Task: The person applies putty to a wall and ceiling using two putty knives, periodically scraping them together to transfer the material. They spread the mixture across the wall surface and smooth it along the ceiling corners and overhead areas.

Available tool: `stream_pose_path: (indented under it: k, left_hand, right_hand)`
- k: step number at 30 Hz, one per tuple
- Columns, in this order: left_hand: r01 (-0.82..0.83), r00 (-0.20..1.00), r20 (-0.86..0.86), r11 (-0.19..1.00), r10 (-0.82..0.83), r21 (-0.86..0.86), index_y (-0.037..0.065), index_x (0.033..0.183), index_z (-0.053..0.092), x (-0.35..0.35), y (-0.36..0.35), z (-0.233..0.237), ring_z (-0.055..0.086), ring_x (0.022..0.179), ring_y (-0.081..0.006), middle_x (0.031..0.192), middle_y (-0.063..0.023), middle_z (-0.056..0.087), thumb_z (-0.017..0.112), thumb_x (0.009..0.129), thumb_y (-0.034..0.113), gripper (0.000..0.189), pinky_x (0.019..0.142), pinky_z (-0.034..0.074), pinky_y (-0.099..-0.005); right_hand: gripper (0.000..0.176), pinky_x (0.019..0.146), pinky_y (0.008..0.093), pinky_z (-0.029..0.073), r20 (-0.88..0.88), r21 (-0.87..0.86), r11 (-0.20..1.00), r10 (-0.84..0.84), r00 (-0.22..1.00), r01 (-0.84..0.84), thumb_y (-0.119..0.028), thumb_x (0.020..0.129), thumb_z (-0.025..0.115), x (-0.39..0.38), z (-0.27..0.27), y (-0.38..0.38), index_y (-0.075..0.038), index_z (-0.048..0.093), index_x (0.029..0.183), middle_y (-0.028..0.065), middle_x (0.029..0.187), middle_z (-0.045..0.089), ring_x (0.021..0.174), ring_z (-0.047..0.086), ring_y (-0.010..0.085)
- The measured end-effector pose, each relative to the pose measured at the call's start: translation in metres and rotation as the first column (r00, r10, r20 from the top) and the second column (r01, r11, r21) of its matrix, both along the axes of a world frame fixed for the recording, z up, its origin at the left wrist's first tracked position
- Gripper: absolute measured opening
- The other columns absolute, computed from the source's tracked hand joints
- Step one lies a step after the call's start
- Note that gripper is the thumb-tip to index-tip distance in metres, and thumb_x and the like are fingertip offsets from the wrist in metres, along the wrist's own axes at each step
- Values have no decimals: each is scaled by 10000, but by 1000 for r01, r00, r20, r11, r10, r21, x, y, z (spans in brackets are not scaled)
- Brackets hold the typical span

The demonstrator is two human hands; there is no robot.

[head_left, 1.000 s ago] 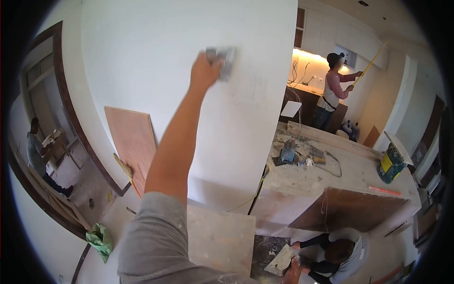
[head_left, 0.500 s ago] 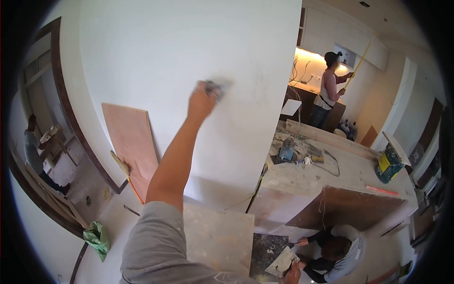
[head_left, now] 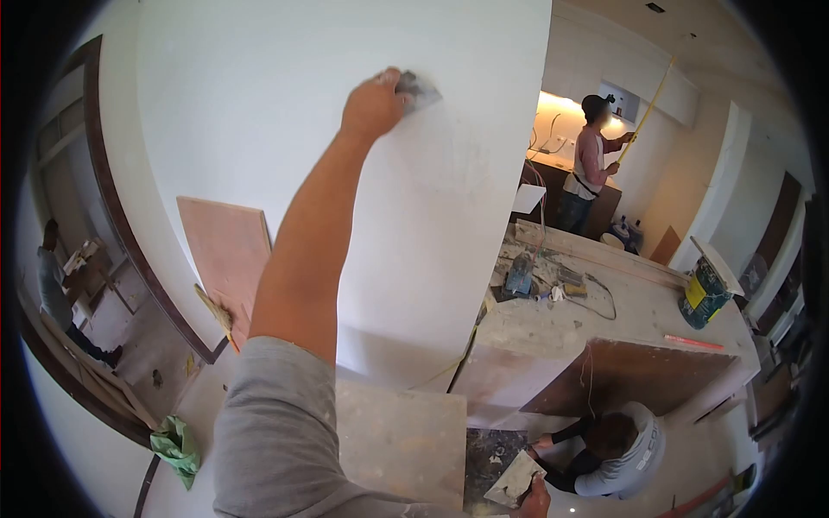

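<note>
My left hand (head_left: 373, 105) is raised high against the white wall (head_left: 259, 112) and is shut on a small grey sanding pad (head_left: 418, 89), which is pressed flat to the wall. The arm has a grey sleeve. At the bottom edge my right hand (head_left: 537, 501) grips a flat plaster-smeared board (head_left: 512, 480), held low over the floor.
A person crouches on the floor (head_left: 609, 449) under a dusty counter (head_left: 604, 315) littered with tools and a paint bucket (head_left: 704, 293). Another person (head_left: 590, 168) stands at the back with a long yellow pole. A plywood sheet (head_left: 220, 259) leans on the wall. A third person (head_left: 53, 289) works at the left.
My left hand slid down the wall with the pad, then swept back up higher than before. The crouching person shifted slightly; the right hand stayed low with the board.
</note>
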State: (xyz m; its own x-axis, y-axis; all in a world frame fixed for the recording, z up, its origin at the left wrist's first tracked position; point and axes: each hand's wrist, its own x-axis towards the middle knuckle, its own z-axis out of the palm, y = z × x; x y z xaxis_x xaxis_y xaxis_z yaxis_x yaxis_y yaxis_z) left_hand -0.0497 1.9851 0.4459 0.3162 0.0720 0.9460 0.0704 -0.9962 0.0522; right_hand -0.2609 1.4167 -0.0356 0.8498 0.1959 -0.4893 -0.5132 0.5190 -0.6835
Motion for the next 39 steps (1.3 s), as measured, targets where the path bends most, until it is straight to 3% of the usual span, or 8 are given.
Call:
stream_pose_path:
  k: [6,8,20,23,27,30,35,39]
  left_hand:
    - [84,937,306,958,-170,276,83,1055,686,-10,-28,23,631,911,-341,998,-154,687,553,852,32,248,792,519,-438]
    - [114,964,191,939,-183,326,101,1084,695,10,-30,2,624,915,-350,990,-155,680,549,815,9,319,780,516,-446]
    - [278,945,-274,877,-177,393,96,1168,647,13,-77,-275,578,1065,-272,1121,-101,616,586,831,94,342,868,451,-447]
    - [297,908,-361,934,-212,200,91,1151,658,-7,-77,-229,614,989,-282,1074,-79,655,552,868,74,302,824,483,-417]
    - [142,960,219,976,-176,166,117,1036,704,-15,-48,-93,641,945,-314,1010,-112,701,502,879,50,264,801,536,-411]
    - [113,975,174,985,-135,134,132,1032,722,-3,-28,-69,635,973,-322,1058,-132,684,541,842,27,283,810,540,-411]
    - [252,968,-35,959,-249,129,148,1127,719,21,-45,-233,613,1020,-335,1079,-155,645,534,801,-27,414,897,513,-423]
    - [294,939,-82,901,-335,-319,77,1117,683,-32,-118,-301,625,972,-343,1046,-143,679,525,863,-8,310,868,520,-416]
  right_hand:
    - [472,929,447,490,32,-55,998,5,999,-3,-360,1022,422,0,-29,-8,-55,477,1378,90,1285,584,1129,577,282]
    - [470,925,442,494,34,-78,997,26,999,-23,-356,1018,427,-1,-31,-10,-58,476,1379,89,1281,586,1119,582,278]
    - [450,873,423,516,-47,62,998,6,999,-3,-370,1015,445,-2,-50,-18,-68,506,1342,89,1223,614,1057,605,261]
    - [444,861,414,521,-64,88,994,-57,996,62,-367,1018,447,-3,-43,-20,-62,512,1332,89,1196,624,1041,612,261]
    - [428,877,416,521,-30,42,998,-55,998,56,-341,1021,452,-3,-49,-22,-55,511,1333,95,1191,626,1053,608,261]
    - [437,930,477,493,88,117,993,-24,996,14,-358,1031,415,1,-44,-14,-54,492,1336,106,1236,612,1088,612,292]
    - [441,984,496,461,201,191,981,-12,980,-27,-361,1033,405,12,14,25,-56,480,1343,106,1278,590,1130,596,304]
    - [434,997,491,455,198,282,957,18,980,-74,-352,1029,411,37,36,39,-60,480,1343,104,1287,581,1154,580,304]
